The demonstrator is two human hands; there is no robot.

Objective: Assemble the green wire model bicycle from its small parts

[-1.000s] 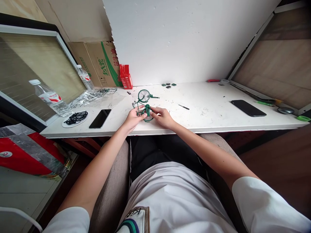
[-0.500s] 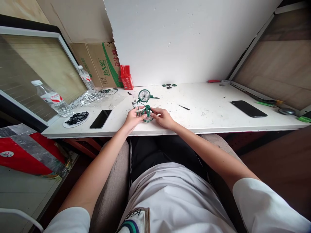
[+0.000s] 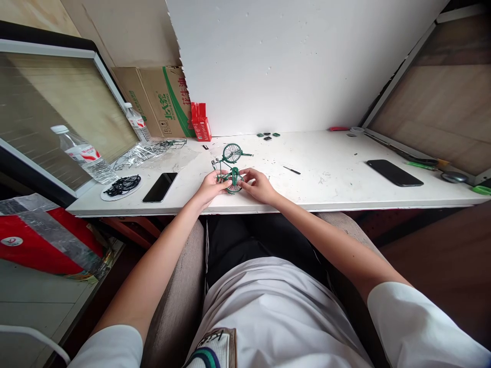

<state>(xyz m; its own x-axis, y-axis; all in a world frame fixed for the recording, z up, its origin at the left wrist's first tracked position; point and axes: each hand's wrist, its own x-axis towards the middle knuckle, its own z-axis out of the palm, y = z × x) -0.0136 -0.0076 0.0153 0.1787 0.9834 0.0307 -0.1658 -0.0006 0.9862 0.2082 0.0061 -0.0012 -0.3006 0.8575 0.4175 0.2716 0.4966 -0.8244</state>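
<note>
A white panel (image 3: 291, 66) stands along the far edge of the white tabletop (image 3: 326, 184). Near the front edge, left of its middle, the green model bicycle (image 3: 234, 174) is held between both hands. The left hand (image 3: 210, 188) pinches it between thumb and fingers; the right hand (image 3: 261, 186) has thumb and fingertips closed at the nearer wheel, though the exact part gripped is too small to make out. A thin dark tool (image 3: 292, 170) lies to the right, and small dark green pieces (image 3: 268, 136) sit by the far edge. Toward the front left corner are a black phone (image 3: 160, 187) and black parts (image 3: 123, 185) on a white disc (image 3: 111, 198).
</note>
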